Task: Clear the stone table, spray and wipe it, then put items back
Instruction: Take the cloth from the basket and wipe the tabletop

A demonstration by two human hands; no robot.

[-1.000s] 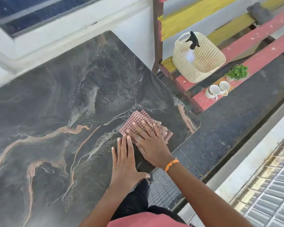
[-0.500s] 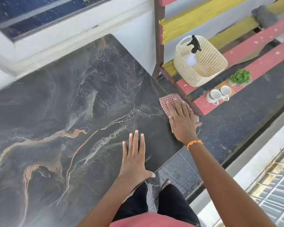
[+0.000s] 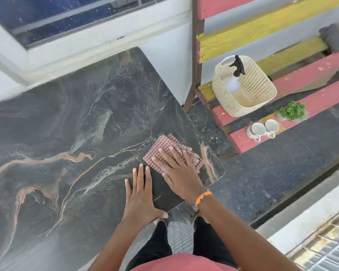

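The dark veined stone table (image 3: 82, 133) fills the left and middle of the head view. A folded red-checked cloth (image 3: 165, 146) lies near the table's right corner. My right hand (image 3: 179, 171) presses flat on the cloth, fingers spread over it. My left hand (image 3: 140, 192) rests flat on the bare stone just left of it, fingers apart, holding nothing. On the red and yellow bench (image 3: 301, 75) to the right stand a cream basket (image 3: 256, 94) holding a spray bottle (image 3: 236, 75), two white cups (image 3: 263, 129) and a small green plant (image 3: 293, 111).
A white wall with a window frame (image 3: 86, 36) runs behind the table. Dark speckled floor (image 3: 272, 173) lies between table and bench. A pale ledge and a metal grate (image 3: 321, 249) are at the lower right. My legs stand at the table's near corner.
My right hand has slid the cloth back from the table's right edge toward the near corner, close to my left hand. The left hand has stayed flat on the stone.
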